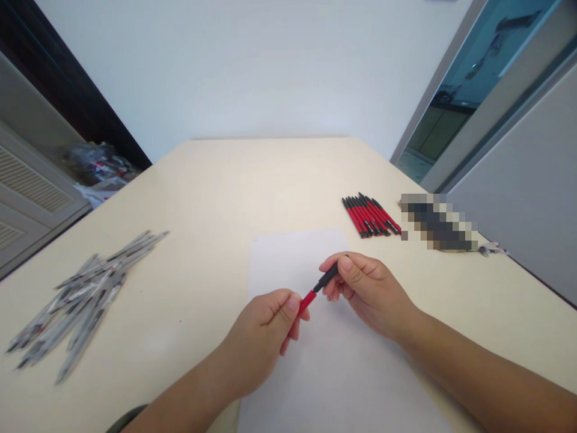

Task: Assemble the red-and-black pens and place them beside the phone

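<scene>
My left hand (pixel 270 322) pinches the red barrel of a pen (pixel 306 304) between thumb and fingers. The thumb and fingers of my right hand (pixel 372 285) close on the pen's black end piece (pixel 326 279). Where red and black meet, a thin neck shows, and the pen slants up to the right. Both hands are above a white sheet of paper (pixel 288 258). Beyond my right hand, several red and black pens (pixel 370 216) lie side by side on the table. The tip under my right fingers is mostly hidden.
A loose pile of clear, greyish pens (pixel 92 294) lies at the left of the pale table (pixel 216 192). A dark, pixelated item (pixel 439 225) rests near the right edge. Beyond are a white wall (pixel 270 66), a louvred door (pixel 31 180) and plastic bags (pixel 101 168).
</scene>
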The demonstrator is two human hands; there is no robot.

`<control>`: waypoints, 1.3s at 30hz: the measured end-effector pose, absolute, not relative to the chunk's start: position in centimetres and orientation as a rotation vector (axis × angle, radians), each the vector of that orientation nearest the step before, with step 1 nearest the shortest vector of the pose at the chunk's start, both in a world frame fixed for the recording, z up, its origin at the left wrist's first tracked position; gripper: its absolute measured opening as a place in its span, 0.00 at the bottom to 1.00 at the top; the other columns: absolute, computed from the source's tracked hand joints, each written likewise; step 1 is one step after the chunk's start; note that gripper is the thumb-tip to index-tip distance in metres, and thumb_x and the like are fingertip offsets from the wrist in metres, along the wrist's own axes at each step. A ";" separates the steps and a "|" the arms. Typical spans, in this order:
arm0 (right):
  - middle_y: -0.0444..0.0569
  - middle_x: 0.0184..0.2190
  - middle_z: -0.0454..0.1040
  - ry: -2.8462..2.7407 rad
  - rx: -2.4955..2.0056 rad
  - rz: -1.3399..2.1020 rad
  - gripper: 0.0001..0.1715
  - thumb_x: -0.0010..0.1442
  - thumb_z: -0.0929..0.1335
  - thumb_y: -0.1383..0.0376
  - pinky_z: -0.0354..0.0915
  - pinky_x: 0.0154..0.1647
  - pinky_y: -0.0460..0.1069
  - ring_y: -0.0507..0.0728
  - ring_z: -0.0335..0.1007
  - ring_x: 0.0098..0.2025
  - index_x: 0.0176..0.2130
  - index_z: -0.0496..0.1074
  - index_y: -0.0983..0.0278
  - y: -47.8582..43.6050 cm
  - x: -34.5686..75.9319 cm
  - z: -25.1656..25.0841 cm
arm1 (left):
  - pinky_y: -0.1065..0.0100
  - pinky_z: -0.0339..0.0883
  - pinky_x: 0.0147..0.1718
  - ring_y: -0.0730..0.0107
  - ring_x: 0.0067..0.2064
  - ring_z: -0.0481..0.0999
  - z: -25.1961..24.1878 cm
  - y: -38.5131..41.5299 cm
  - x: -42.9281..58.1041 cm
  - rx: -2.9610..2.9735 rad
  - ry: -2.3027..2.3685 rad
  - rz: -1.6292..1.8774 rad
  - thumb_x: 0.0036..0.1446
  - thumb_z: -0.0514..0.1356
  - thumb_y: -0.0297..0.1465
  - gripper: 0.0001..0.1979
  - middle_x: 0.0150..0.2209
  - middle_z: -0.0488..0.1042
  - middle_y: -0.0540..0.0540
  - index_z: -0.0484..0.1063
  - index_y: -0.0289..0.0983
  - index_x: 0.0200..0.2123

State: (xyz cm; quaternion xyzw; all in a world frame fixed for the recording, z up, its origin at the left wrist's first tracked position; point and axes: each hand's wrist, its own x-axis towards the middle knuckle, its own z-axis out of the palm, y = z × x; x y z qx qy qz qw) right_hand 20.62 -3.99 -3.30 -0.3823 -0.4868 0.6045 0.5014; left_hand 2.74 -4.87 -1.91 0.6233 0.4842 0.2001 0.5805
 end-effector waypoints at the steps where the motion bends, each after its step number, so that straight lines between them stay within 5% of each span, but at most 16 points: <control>1: 0.46 0.21 0.71 -1.181 -0.923 1.470 0.14 0.58 0.61 0.60 0.60 0.27 0.45 0.48 0.64 0.23 0.34 0.70 0.65 -4.0 20.6 -3.3 | 0.73 0.53 0.21 0.78 0.20 0.58 -2.0 -4.9 2.7 1.455 1.123 0.470 0.58 0.43 0.41 0.19 0.19 0.60 0.53 0.65 0.36 0.27; 14: 0.45 0.23 0.70 -1.038 -0.813 1.612 0.09 0.54 0.64 0.62 0.59 0.27 0.45 0.48 0.64 0.25 0.35 0.69 0.65 -4.0 20.5 -2.5 | 0.75 0.50 0.19 0.79 0.21 0.55 -3.0 -4.8 2.5 1.392 1.078 0.571 0.56 0.48 0.40 0.16 0.20 0.57 0.56 0.63 0.42 0.45; 29: 0.46 0.30 0.69 -0.928 -0.882 1.467 0.08 0.52 0.66 0.63 0.61 0.29 0.46 0.48 0.63 0.26 0.33 0.66 0.64 -3.1 20.9 -2.4 | 0.75 0.47 0.18 0.80 0.17 0.52 -2.2 -4.8 3.0 1.310 1.045 0.519 0.57 0.46 0.37 0.12 0.17 0.57 0.57 0.62 0.38 0.40; 39: 0.43 0.25 0.67 -0.882 -0.983 1.260 0.10 0.51 0.66 0.62 0.61 0.28 0.44 0.47 0.62 0.25 0.34 0.68 0.65 -1.2 22.7 -3.1 | 0.75 0.46 0.17 0.81 0.16 0.52 -1.8 -5.0 3.0 1.230 0.960 0.499 0.57 0.46 0.36 0.10 0.17 0.58 0.57 0.62 0.38 0.38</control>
